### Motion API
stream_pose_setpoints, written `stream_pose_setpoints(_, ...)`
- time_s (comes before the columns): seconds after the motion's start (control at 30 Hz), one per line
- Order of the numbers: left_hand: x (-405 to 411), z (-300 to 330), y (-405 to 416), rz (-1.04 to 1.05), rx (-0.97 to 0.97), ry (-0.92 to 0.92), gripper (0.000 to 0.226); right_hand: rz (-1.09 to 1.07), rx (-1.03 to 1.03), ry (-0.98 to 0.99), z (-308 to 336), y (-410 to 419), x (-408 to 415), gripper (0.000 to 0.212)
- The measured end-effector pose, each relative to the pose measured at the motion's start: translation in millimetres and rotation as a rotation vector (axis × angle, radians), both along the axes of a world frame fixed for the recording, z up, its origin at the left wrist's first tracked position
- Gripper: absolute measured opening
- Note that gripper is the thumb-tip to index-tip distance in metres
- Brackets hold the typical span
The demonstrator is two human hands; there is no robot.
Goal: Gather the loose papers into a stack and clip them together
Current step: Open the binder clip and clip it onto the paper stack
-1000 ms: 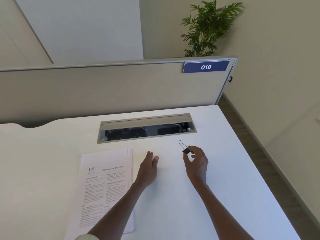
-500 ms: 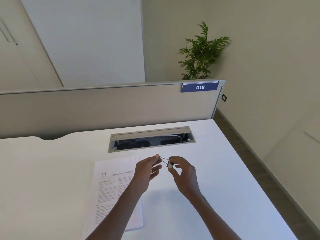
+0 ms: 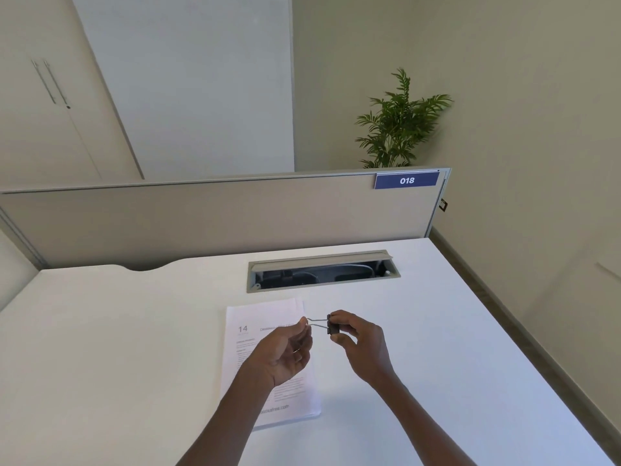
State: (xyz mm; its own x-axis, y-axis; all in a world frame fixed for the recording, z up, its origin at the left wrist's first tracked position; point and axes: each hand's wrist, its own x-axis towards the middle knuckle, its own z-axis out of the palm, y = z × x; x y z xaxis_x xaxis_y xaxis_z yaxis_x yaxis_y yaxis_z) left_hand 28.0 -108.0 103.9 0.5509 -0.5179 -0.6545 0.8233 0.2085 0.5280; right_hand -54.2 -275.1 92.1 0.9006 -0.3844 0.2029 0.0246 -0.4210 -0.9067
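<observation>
Two hands grasp binder clip [image 3: 332, 325] above paper stack [image 3: 265, 317]; left [image 3: 285, 351] pinches wire handles, right [image 3: 361, 344] black body

We're looking at an office: a white tabletop [image 3: 100, 331] backing onto a numbered partition [image 3: 201, 216], cable tray [image 3: 322, 270] open, potted plant [image 3: 400, 122] standing behind

Left hand [image 3: 285, 351] and forearm cover the middle of the paper stack [image 3: 265, 314]; body text there is hidden, and the rest is too small to read. Left fingers [image 3: 304, 322] hide the wire handle tips of the binder clip [image 3: 332, 326]. Both forearms are cut off at the bottom edge. The table [image 3: 117, 348] runs off left and bottom. Cable tray [image 3: 322, 272] contents are dark, unclear.
</observation>
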Motion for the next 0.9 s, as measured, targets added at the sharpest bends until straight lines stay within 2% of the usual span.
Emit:
stream_pose_setpoints(0.27,-9,-7,33,0.018,-0.122,0.066,0.015,-0.003,0.194,0.027,3,40,0,0.033)
stream_pose_setpoints(0.63,-23,-4,47,0.038,-0.235,0.077,0.015,0.011,0.619,0.043,3,82,0,0.027)
stream_pose_setpoints(0.73,-25,-3,46,0.096,-0.185,-0.004,0.023,0.014,0.686,0.074,1,88,0,0.023)
stream_pose_setpoints(0.9,-22,3,45,0.065,0.076,-0.303,0.03,0.014,0.561,0.137,9,96,5,0.022)
